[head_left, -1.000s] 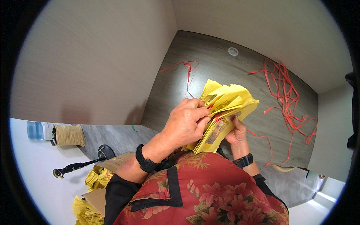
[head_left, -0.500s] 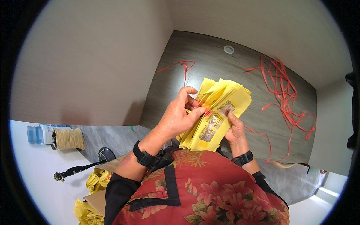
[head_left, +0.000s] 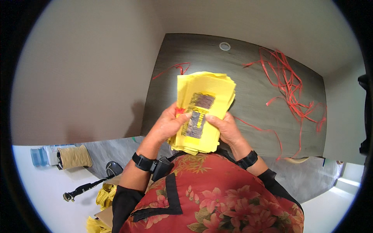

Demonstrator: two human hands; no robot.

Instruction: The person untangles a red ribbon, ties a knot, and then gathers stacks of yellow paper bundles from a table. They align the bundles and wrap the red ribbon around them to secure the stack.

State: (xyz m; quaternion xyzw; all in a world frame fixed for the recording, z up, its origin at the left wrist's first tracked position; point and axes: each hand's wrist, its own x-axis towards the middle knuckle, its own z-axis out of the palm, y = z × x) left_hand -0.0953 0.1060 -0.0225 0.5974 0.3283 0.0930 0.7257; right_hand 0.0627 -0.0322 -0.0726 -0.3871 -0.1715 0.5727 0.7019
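A thick stack of yellow sheets [head_left: 206, 83] with a dark printed block stands upright in front of me, its lower end close to my red floral apron. My left hand [head_left: 168, 123] grips its left side, thumb on the printed face. From the other side my right hand [head_left: 227, 129] clasps it, thumb pressed on the print and fingers hidden behind. A bit of red strip [head_left: 180, 111] shows at the stack's left edge beside my left hand. Whether it runs round the whole stack I cannot tell.
Tangled red strips [head_left: 288, 87] lie on the right of the dark desk [head_left: 210, 58]; a short red strip [head_left: 171, 70] lies at its left. Tall panels enclose the desk. On the floor at left are yellow bundles [head_left: 105, 196], a black pole [head_left: 83, 188] and a tan roll [head_left: 75, 157].
The stack has turned from slanted to nearly upright, its printed face toward me. My left hand has left the red strip at the edge and now grips the stack's side.
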